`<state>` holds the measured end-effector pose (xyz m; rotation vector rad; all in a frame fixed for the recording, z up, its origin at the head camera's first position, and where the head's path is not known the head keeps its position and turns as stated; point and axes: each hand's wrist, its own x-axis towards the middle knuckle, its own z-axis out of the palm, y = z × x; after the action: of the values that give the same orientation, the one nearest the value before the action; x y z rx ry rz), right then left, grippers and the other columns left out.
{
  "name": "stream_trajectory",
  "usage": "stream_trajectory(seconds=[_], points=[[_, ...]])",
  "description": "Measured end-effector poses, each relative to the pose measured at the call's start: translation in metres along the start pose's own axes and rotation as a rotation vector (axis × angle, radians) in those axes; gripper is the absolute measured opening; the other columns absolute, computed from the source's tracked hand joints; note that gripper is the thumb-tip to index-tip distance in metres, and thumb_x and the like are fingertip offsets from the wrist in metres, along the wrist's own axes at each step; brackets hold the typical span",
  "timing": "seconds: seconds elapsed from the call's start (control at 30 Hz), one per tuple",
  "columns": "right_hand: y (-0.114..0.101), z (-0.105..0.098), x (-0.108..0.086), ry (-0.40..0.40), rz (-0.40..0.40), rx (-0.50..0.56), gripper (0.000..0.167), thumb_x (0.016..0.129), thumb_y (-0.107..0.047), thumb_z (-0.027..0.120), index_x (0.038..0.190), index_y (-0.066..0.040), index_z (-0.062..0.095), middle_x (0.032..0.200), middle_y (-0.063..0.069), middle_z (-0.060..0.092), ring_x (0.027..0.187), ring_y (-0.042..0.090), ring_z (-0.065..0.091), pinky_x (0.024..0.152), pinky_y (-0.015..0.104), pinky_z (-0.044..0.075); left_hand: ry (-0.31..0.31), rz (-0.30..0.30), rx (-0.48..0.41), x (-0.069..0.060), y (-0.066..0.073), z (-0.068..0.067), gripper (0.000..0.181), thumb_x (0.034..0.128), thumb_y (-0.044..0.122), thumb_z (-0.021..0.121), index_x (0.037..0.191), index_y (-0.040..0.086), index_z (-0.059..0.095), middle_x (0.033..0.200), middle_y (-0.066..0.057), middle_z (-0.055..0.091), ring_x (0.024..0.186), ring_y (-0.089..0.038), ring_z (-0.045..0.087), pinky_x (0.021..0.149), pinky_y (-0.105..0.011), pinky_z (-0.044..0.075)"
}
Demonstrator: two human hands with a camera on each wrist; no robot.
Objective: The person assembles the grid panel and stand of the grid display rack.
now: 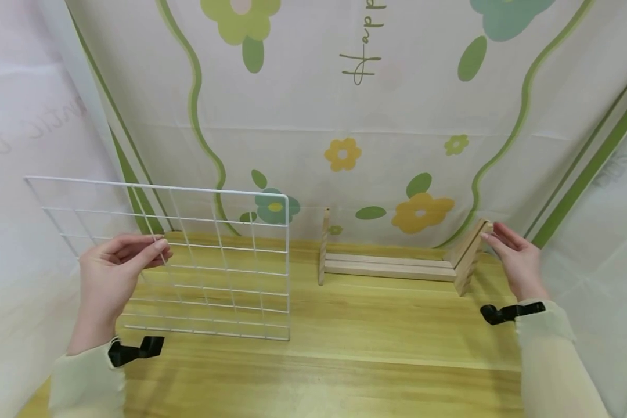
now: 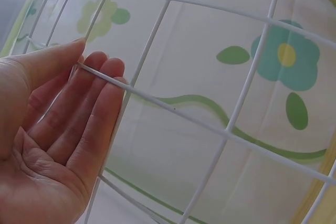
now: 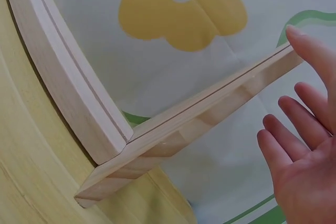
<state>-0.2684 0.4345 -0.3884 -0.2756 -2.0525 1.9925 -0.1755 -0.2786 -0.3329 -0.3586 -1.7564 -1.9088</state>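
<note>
Hanging behind the stand (image 1: 392, 270), a printed cloth (image 1: 292, 110) backs the desk (image 1: 345, 371), which spreads beneath the stand and out in front of it. The grid (image 1: 226, 270) is upright to the left of the stand and apart from it; whether its bottom wire (image 1: 206, 332) meets the desk, I cannot tell. The stand itself sits on the desk, a rail (image 3: 63, 77) between two uprights. Left of the stand, the left hand (image 1: 110, 273) pinches the grid between thumb and fingers (image 2: 97, 114). At the stand's right upright (image 1: 472, 260), the right hand (image 1: 519, 264) has its thumb at the top end, its other fingers extended and grasping nothing. To do this well, the left pinch should probably be firm and level, since a one-sided hold may let the grid swing; the right thumb is best light, so the stand neither tips nor slides.
</note>
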Motion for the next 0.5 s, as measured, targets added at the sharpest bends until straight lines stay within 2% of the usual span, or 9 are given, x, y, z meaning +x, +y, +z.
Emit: stream_trajectory(seconds=[0.17,0.3,0.5], points=[[-0.004,0.006,0.003,-0.027,0.006,-0.069,0.077,0.091,-0.034,0.079,0.157,-0.023,0.041,0.16,-0.004,0.037,0.144,0.007,0.034,0.109,0.015,0.035,0.004,0.014,-0.027,-0.003,0.002,-0.005,0.016,0.0867,-0.017,0.071,0.1,-0.023,0.064,0.091,-0.013,0.076,0.072,-0.022,0.074,0.069,-0.031,0.06],[-0.004,0.011,0.003,-0.025,0.019,-0.045,0.075,0.091,-0.031,0.079,0.156,-0.024,0.042,0.16,-0.005,0.038,0.142,0.005,0.037,0.111,0.017,0.034,-0.001,0.024,-0.042,-0.004,0.003,-0.008,0.015,0.0873,-0.019,0.069,0.1,-0.024,0.063,0.092,-0.013,0.076,0.074,-0.021,0.075,0.069,-0.032,0.06],[-0.003,0.018,0.005,-0.023,0.03,-0.009,0.077,0.092,-0.03,0.079,0.157,-0.02,0.039,0.161,-0.001,0.035,0.138,0.004,0.04,0.113,0.021,0.033,-0.016,0.015,-0.025,-0.004,0.002,-0.01,0.014,0.0882,-0.018,0.069,0.1,-0.023,0.064,0.093,-0.012,0.077,0.075,-0.02,0.075,0.07,-0.031,0.06]])
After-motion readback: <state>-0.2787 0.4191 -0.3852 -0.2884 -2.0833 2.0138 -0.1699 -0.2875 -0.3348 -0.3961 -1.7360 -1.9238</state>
